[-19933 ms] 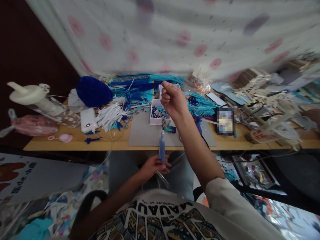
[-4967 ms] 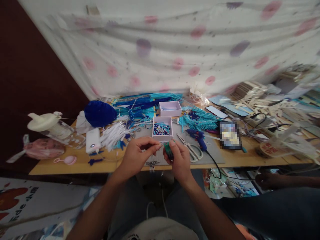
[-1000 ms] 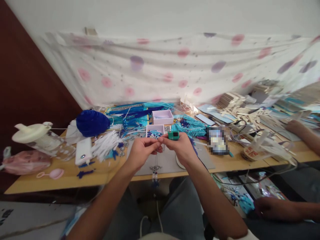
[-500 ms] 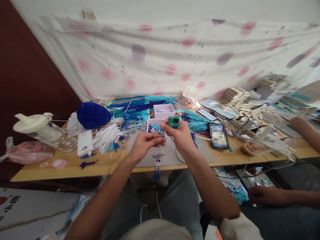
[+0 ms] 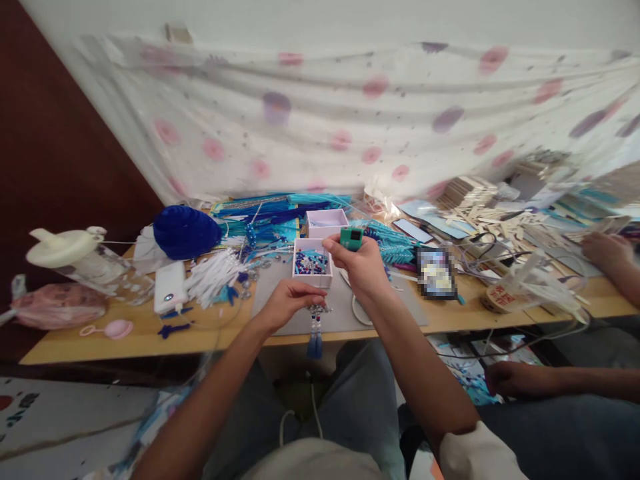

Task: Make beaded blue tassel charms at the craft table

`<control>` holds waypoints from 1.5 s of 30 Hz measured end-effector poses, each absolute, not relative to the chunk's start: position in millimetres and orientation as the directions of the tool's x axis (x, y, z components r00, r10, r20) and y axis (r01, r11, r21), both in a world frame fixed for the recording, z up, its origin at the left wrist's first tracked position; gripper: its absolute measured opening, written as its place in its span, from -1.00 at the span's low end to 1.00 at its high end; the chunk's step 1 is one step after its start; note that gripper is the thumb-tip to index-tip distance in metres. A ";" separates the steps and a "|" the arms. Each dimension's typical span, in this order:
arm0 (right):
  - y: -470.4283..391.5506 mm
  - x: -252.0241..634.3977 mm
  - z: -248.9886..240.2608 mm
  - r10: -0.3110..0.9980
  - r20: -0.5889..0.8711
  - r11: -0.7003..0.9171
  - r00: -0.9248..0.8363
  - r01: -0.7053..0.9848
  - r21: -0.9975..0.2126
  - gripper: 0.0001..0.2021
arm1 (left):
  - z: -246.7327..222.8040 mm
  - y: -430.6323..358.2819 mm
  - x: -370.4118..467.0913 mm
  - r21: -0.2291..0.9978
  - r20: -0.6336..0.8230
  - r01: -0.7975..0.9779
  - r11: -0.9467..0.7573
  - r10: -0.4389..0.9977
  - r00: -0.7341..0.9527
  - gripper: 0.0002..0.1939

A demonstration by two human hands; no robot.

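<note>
A: Noticed any change within the last half second?

B: Yes, at the left hand [image 5: 290, 303]. Brought down from the thin thread to the silver piece [image 5: 321, 309] topping the tasselled pendant [image 5: 314, 343]. Now pinching right there, with the grip pressed tight, thumb against fingertips.

A: And the pendant itself?

B: Up off the counter [image 5: 200, 327], hanging from that grip just on the near side of the bead box [image 5: 311, 281], with both blue tassels pointing straight down near the counter's front edge.

A: What about the right hand [image 5: 363, 260]?

B: Barely shifted in that half second, but now clearly apart from the left; a second ago, almost touching. Raised by the right edge of the bead box, fingers curled on the green object [image 5: 351, 238], thumb and forefinger close together at the tips.

A: Pinching thread too, at those tips?

B: Impossible to tell; too fine a strand to pick out at this size.

A: Meaning what for the work?

B: By judgement, a shift from handling loose thread to handling the pendant close up, with a steadier hold on the metal. Also a better view of the beads [image 5: 307, 261], less hidden by fingers than before.
</note>
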State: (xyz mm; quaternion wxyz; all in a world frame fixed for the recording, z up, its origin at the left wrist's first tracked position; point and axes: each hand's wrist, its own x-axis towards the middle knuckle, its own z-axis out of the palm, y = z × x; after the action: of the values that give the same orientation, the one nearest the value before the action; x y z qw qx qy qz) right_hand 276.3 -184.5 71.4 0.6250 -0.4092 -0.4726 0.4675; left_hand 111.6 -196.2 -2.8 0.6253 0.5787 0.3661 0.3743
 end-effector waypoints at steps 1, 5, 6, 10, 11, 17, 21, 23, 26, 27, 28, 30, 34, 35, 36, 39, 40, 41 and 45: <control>-184.3 276.3 72.2 0.971 0.208 0.229 0.116 -0.201 -0.953 -0.70 | -3.1 -196.0 111.6 0.998 -0.025 -0.043 0.050 0.893 0.449 -0.68; -183.7 277.2 72.1 0.970 0.212 0.233 0.116 -0.225 -0.946 -0.71 | -4.1 -195.7 112.2 0.996 -0.028 -0.061 0.060 0.899 0.437 -0.69; -183.6 277.6 71.2 0.970 0.213 0.236 0.119 -0.229 -0.944 -0.71 | -4.3 -195.8 112.4 0.995 -0.031 -0.068 0.067 0.901 0.432 -0.70; -182.5 279.0 65.7 0.968 0.216 0.241 0.131 -0.221 -0.945 -0.69 | -5.4 -196.9 112.9 0.992 -0.037 -0.092 0.085 0.902 0.430 -0.74; -182.2 279.2 64.3 0.968 0.216 0.240 0.128 -0.220 -0.946 -0.69 | -5.8 -197.3 112.9 0.992 -0.038 -0.095 0.087 0.901 0.431 -0.75; -181.4 279.2 61.3 0.976 0.188 0.211 0.110 -0.272 -0.939 -0.68 | -3.3 -201.5 112.0 0.991 -0.052 -0.086 0.099 0.897 0.438 -0.71; -184.4 278.0 62.5 0.985 0.158 0.171 0.068 -0.279 -0.945 -0.66 | 11.3 -199.7 114.3 0.989 0.035 -0.142 0.028 0.907 0.419 -0.63; -186.2 277.5 63.5 0.984 0.171 0.177 0.046 -0.268 -0.947 -0.66 | 20.7 -195.6 117.2 0.978 0.091 -0.210 -0.013 0.926 0.366 -0.63; -188.0 276.8 65.5 0.983 0.181 0.184 0.034 -0.234 -0.955 -0.67 | 33.7 -189.0 122.9 0.950 0.123 -0.312 -0.029 0.951 0.285 -0.66; -188.5 276.4 66.1 0.984 0.177 0.179 0.029 -0.228 -0.957 -0.67 | 37.3 -187.6 124.7 0.942 0.117 -0.336 -0.018 0.954 0.275 -0.68; -189.0 276.0 66.6 0.984 0.174 0.174 0.020 -0.229 -0.958 -0.67 | 40.6 -187.0 126.4 0.935 0.104 -0.355 0.000 0.956 0.274 -0.69; -190.0 275.0 66.9 0.984 0.175 0.169 -0.006 -0.241 -0.956 -0.67 | 45.8 -187.7 129.1 0.921 0.064 -0.386 0.053 0.956 0.285 -0.69; -192.2 273.7 66.1 0.982 0.182 0.162 -0.043 -0.283 -0.945 -0.68 | 50.9 -192.4 131.1 0.900 0.011 -0.419 0.119 0.956 0.295 -0.68; -192.7 273.9 66.1 0.984 0.174 0.152 -0.045 -0.305 -0.940 -0.67 | 51.1 -193.2 131.0 0.898 0.009 -0.423 0.120 0.957 0.290 -0.68; -193.3 274.2 66.0 0.986 0.162 0.137 -0.048 -0.331 -0.934 -0.66 | 50.9 -193.7 130.6 0.898 0.010 -0.425 0.115 0.959 0.282 -0.68; -195.5 276.2 65.0 0.991 0.131 0.104 -0.040 -0.401 -0.910 -0.62 | 48.9 -193.1 128.5 0.907 0.028 -0.414 0.080 0.968 0.250 -0.70; -196.7 277.0 64.0 0.992 0.125 0.105 -0.023 -0.407 -0.907 -0.60 | 48.0 -192.7 127.5 0.913 0.037 -0.403 0.065 0.970 0.240 -0.71; -198.1 277.8 62.4 0.992 0.124 0.112 -0.006 -0.397 -0.911 -0.58 | 47.3 -192.3 126.6 0.919 0.045 -0.392 0.051 0.972 0.231 -0.72; -207.1 281.1 52.6 0.978 0.203 0.210 0.058 -0.163 -0.964 -0.48 | 45.8 -192.6 123.8 0.930 0.061 -0.366 0.020 0.976 0.209 -0.75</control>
State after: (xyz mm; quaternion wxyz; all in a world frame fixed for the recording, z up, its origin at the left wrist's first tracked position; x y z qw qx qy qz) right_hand 281.1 -207.1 52.6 0.5998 -0.4115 -0.4949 0.4753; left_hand 123.8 -192.6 45.8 0.6307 0.4548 0.3350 0.5321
